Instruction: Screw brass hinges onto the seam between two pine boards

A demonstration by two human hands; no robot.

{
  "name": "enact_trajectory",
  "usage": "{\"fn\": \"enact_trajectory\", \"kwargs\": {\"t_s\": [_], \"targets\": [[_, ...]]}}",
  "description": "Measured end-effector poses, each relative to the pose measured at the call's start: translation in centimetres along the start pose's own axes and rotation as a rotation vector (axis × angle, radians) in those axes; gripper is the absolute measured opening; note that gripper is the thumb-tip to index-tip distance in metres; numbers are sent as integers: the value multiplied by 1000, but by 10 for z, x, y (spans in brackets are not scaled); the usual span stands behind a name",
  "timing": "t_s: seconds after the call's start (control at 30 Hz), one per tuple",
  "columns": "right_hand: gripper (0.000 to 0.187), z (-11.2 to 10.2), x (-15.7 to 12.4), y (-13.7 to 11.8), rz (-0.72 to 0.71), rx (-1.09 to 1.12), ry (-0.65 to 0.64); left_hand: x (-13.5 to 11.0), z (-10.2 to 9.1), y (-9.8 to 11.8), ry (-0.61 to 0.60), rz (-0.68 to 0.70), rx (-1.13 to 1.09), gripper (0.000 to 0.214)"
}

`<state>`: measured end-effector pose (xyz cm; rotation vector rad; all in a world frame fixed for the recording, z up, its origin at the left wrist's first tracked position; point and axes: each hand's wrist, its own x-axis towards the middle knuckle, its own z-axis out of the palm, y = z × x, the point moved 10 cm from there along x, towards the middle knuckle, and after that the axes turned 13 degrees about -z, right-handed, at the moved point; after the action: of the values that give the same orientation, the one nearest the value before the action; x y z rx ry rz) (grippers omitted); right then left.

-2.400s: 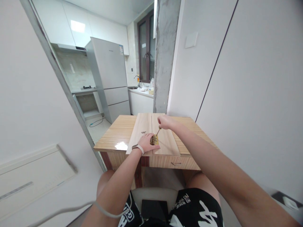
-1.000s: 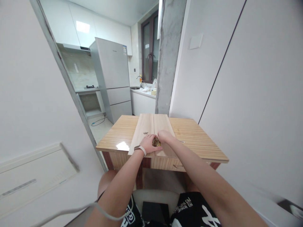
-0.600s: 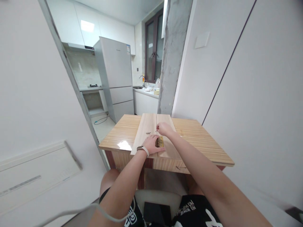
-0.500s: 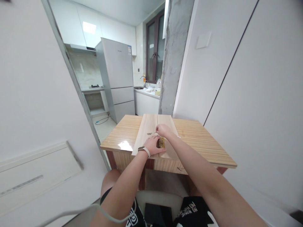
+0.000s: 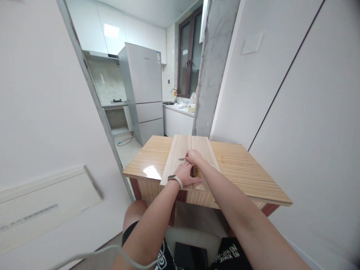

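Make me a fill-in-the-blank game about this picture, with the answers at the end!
1. The person's ____ hand has its thumb beside the gold-coloured hinge.
2. The person's wrist without the white-strapped wristband is the ____ one.
3. Side by side on the table lie ____ pale wooden boards.
4. The front of the refrigerator has ____ panels.

Missing words: left; right; two; three.

Both hands [image 5: 185, 172] [image 5: 194, 155] close together

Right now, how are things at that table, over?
Left hand framing brass-coloured hinge on wooden boards. Right hand at small screw-like pieces; grip unclear. In the way: both hands partly hide the hinge.
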<state>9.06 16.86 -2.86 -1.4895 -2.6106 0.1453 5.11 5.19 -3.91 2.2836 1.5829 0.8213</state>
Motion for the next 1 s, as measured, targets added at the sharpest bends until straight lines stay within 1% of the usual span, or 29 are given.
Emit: {"fn": "enact_trajectory", "kwargs": {"t_s": [0.1, 0.17, 0.23, 0.33, 0.4, 0.47, 0.5, 0.57, 0.63, 0.7, 0.8, 0.9, 1.0], "targets": [[19, -7, -1, 0, -9, 24, 33, -1, 0, 0, -11, -5, 0, 82], [23, -24, -3, 1, -14, 40, 102, -1, -1, -1, -18, -12, -11, 84], [32, -53, -8, 2, -24, 65, 224, -1, -1, -2, -16, -19, -37, 85], [49, -104, -24, 3, -55, 157, 443, 1, 0, -6, -15, -29, -111, 85], [59, -132, -37, 6, -79, 293, 553, 4, 3, -12, -22, -54, -191, 77], [66, -148, -51, 13, -57, 496, 651, 9, 5, -23, -15, -111, -299, 60], [68, -150, -57, 16, -37, 623, 687, 11, 6, -30, -6, -147, -358, 53], [68, -144, -65, 18, -10, 900, 729, 15, 8, -42, 3, -214, -473, 45], [66, -132, -69, 11, -18, 1151, 742, 18, 12, -52, 1, -260, -583, 43], [65, -120, -72, 1, -43, 1328, 753, 20, 13, -59, 5, -286, -667, 43], [63, -106, -75, -13, -66, 1464, 791, 22, 14, -67, 20, -299, -732, 41], [63, -93, -76, -22, -53, 1523, 819, 23, 15, -70, 27, -273, -755, 39], [62, -84, -75, -28, -47, 1550, 803, 24, 15, -71, 33, -244, -757, 38]]}}
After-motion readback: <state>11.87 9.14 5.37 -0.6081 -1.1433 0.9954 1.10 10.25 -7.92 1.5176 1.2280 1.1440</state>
